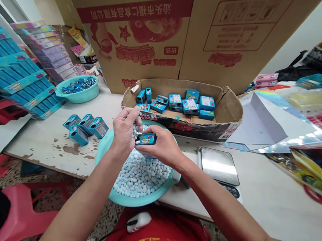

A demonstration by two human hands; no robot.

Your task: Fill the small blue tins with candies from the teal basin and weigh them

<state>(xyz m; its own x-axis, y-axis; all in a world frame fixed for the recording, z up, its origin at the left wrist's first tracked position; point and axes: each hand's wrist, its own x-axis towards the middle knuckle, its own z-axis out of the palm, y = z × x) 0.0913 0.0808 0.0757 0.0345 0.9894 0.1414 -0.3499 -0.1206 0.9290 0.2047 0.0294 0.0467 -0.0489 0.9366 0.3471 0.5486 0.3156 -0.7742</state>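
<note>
My left hand [126, 126] is closed round a clump of small white and pale blue candies [136, 129], some showing at its fingers. Right beside it, my right hand [162, 146] grips a small blue candy box [148, 139], tilted with its dark opening toward the left hand. Both hands are above a turquoise basin [136, 202] holding a heap of the same candies [142, 173]. Behind the hands, a cut-down cardboard box [228, 123] contains several blue boxes [190, 106]. On the left of the table stand several more blue boxes [79, 134] with round holes on top.
A digital scale [220, 166] lies right of the basin. A turquoise bowl [89, 95] of shiny blue wrapped pieces is at the back left, beside stacked blue display cartons [17, 67]. A large carton [159, 38] rises behind. Paper sheets [256, 122] and plastic bags lie right; a red stool [22, 209] stands below left.
</note>
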